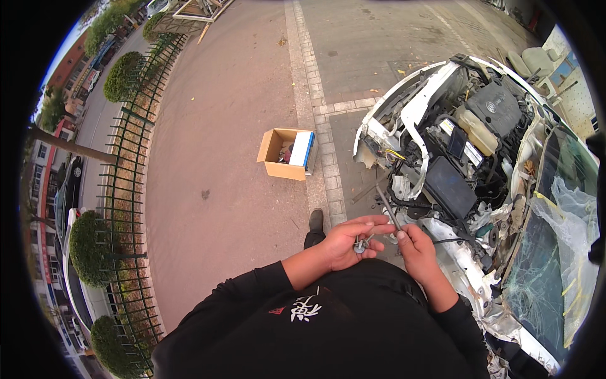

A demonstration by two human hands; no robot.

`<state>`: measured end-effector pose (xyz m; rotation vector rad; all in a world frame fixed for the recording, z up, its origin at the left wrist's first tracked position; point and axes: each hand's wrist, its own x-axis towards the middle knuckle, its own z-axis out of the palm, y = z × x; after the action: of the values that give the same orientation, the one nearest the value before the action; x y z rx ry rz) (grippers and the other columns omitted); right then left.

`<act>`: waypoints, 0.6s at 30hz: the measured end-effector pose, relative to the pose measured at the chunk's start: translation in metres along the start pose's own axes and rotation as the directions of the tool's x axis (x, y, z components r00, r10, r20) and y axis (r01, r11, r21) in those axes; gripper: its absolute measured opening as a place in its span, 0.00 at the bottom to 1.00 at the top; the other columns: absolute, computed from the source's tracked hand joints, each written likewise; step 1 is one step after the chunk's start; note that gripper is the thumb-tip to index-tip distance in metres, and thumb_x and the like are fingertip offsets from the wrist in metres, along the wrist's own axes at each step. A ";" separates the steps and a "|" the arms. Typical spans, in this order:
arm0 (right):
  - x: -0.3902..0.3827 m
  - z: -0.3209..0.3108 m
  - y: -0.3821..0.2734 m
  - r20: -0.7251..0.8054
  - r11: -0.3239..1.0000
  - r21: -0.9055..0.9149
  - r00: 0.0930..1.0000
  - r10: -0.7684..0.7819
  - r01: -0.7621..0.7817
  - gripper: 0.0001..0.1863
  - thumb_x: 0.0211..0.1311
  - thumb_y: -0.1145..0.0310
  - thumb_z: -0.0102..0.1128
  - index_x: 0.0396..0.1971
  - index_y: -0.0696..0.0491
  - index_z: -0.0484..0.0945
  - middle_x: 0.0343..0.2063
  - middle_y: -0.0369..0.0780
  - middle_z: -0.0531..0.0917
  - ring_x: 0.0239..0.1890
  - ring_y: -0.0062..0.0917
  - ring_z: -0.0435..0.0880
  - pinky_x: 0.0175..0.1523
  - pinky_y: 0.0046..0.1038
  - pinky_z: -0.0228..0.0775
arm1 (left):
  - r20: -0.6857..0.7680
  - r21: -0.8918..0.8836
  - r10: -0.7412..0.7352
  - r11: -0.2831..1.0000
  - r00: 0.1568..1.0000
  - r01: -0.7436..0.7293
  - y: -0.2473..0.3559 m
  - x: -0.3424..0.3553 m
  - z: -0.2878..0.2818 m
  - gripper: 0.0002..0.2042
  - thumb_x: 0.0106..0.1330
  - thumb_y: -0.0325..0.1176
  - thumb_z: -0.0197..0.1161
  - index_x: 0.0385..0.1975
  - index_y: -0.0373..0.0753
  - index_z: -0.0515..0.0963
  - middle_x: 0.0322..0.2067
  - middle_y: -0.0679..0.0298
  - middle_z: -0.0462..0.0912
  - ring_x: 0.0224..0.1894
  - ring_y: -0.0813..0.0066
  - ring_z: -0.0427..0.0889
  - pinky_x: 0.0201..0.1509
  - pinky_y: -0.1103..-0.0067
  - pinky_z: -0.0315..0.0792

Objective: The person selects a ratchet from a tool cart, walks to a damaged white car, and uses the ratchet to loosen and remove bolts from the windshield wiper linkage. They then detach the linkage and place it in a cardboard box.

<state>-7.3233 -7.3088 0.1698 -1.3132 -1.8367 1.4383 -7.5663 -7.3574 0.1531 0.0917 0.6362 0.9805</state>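
My left hand (pixel 346 245) is turned palm up in front of my body, its fingers partly curled. It cups a few small metal fasteners (pixel 360 246), which look like bolts; one has a round, pale head. Close beside it, my right hand (pixel 416 247) grips the lower end of a long, grey, rod-like metal tool (pixel 387 207). The tool slants up and away to the left, towards the damaged front of a white car (pixel 416 107). My left fingertips reach the tool near my right hand, though whether they press on it I cannot tell.
The car's engine bay lies exposed, with a black engine cover (pixel 495 107) and a cracked windshield (pixel 536 284) under torn plastic sheeting. An open cardboard box (pixel 285 170) with parts inside sits on the pavement. A green metal fence (pixel 129 183) and bushes run along the left.
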 end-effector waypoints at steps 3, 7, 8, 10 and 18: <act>0.046 0.021 -0.003 -0.117 0.997 0.062 0.992 0.053 -0.046 0.12 0.87 0.62 0.54 0.46 0.55 0.79 0.25 0.27 0.73 0.27 0.12 0.68 0.33 0.21 0.62 | -0.189 -0.085 0.072 0.992 0.979 -0.089 0.046 -0.007 -0.065 0.16 0.86 0.44 0.53 0.54 0.38 0.81 0.50 0.58 0.89 0.44 0.67 0.90 0.48 0.69 0.86; 0.111 0.058 -0.015 -0.051 0.922 0.323 0.969 0.240 -0.212 0.14 0.87 0.61 0.54 0.44 0.56 0.81 0.23 0.28 0.72 0.23 0.10 0.66 0.28 0.21 0.58 | -0.457 -0.043 0.091 0.991 0.885 -0.124 0.120 -0.013 -0.174 0.17 0.86 0.46 0.50 0.45 0.41 0.81 0.42 0.60 0.88 0.42 0.66 0.88 0.46 0.65 0.84; 0.128 0.074 -0.018 -0.045 0.903 0.349 0.958 0.285 -0.252 0.14 0.87 0.61 0.54 0.45 0.56 0.80 0.22 0.27 0.72 0.21 0.11 0.66 0.27 0.21 0.59 | -0.530 0.001 -0.024 1.000 0.847 0.029 0.139 -0.015 -0.204 0.17 0.86 0.46 0.50 0.45 0.41 0.81 0.41 0.61 0.87 0.41 0.66 0.88 0.45 0.66 0.83; 0.159 0.109 -0.026 -0.039 0.857 0.399 0.927 0.372 -0.327 0.13 0.87 0.61 0.55 0.45 0.55 0.80 0.22 0.28 0.71 0.20 0.12 0.65 0.26 0.22 0.61 | -0.653 0.032 -0.120 0.982 0.748 0.186 0.176 -0.014 -0.257 0.14 0.86 0.43 0.50 0.42 0.43 0.79 0.38 0.63 0.85 0.38 0.69 0.87 0.43 0.68 0.81; 0.229 0.189 -0.051 0.045 0.739 0.391 0.814 0.580 -0.548 0.13 0.86 0.60 0.54 0.44 0.55 0.79 0.21 0.30 0.71 0.20 0.15 0.66 0.25 0.23 0.63 | -0.720 0.047 0.212 0.965 0.661 -0.259 0.324 0.023 -0.401 0.10 0.83 0.40 0.55 0.41 0.44 0.78 0.31 0.69 0.78 0.27 0.75 0.76 0.37 0.70 0.78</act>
<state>-7.5958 -7.1981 0.1070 -1.7615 -1.0341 1.8945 -8.0156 -7.2374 -0.0717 -0.2976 1.3532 1.2953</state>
